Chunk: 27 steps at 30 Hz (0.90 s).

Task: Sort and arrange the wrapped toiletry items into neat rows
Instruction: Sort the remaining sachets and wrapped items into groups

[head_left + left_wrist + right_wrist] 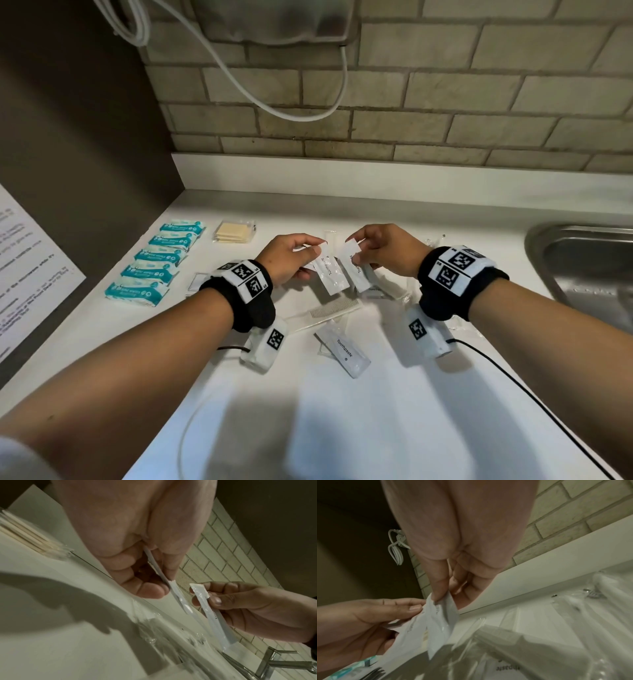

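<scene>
Two white toothpaste sachets are up off the table (394, 428) in our hands, as the head view shows: our left hand (287, 258) pinches the top end of one toothpaste sachet (330, 274) between thumb and fingers, and our right hand (383, 251) pinches the top end of the second sachet (354, 270) the same way. Both hang down side by side, nearly touching. A third sachet (344, 351) lies flat on the table nearer to us, beside a wrapped comb (334, 310). To the left, five teal packets (159, 258) lie in a neat row, with a stack of tan wrapped squares (234, 231) just behind their far end. A steel sink (589, 270) sits at the right, and a brick wall (428, 96) rises behind

From the left wrist view, we see our left thumb and curled fingers (147, 589) clamped on the edge of their sachet (176, 595); across from it the right hand (248, 605) grips the other one (214, 618) near its top

From the right wrist view, our right thumb and fingers (440, 586) are closed on the top of their sachet (443, 620), while the left hand (368, 622) holds its sachet (412, 627) right against it. Clear wrapped items (556, 628) lie blurred on the table below
</scene>
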### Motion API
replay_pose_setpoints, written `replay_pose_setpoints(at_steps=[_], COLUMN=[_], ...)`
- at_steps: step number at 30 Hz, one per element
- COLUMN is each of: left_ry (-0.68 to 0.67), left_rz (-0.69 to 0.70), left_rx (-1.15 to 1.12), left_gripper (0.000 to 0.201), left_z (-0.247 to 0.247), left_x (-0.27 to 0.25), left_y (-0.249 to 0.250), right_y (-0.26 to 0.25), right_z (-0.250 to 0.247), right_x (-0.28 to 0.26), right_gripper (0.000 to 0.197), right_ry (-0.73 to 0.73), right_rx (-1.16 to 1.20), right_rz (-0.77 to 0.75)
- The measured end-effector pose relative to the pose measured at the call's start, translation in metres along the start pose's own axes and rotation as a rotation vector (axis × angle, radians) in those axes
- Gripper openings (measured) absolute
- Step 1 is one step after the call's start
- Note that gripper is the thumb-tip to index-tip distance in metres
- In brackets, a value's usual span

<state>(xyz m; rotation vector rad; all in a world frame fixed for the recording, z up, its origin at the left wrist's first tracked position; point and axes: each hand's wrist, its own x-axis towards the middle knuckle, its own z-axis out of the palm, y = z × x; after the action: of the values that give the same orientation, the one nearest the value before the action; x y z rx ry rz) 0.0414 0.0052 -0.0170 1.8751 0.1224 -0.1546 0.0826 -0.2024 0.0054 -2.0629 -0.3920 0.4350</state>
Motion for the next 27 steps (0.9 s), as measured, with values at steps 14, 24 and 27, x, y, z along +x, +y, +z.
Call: replay_pose_setpoints(at_steps=[14,24,27], left_ry=[-0.039,-0.056,-0.005], left_rz=[-0.038,-0.14,-0.143], left_rx=[-0.156,-0.384,-0.252], left_gripper=[0.017,0.024,0.031], left_z=[0.015,0.017,0.014], left_x=[0.005,0.001,0.0], left_y=[-0.003,0.001,-0.003], right_y=[-0.008,-0.014,-0.02], right_z=[0.017,0.013,0.007], right_x=[0.009,0.01,0.011], right_gripper=[0.036,0.021,0.022], right_ry=[-0.084,-0.048,-0.052], right_rx=[-0.004,-0.228,-0.258], right_rz=[0.012,0.035,0.021])
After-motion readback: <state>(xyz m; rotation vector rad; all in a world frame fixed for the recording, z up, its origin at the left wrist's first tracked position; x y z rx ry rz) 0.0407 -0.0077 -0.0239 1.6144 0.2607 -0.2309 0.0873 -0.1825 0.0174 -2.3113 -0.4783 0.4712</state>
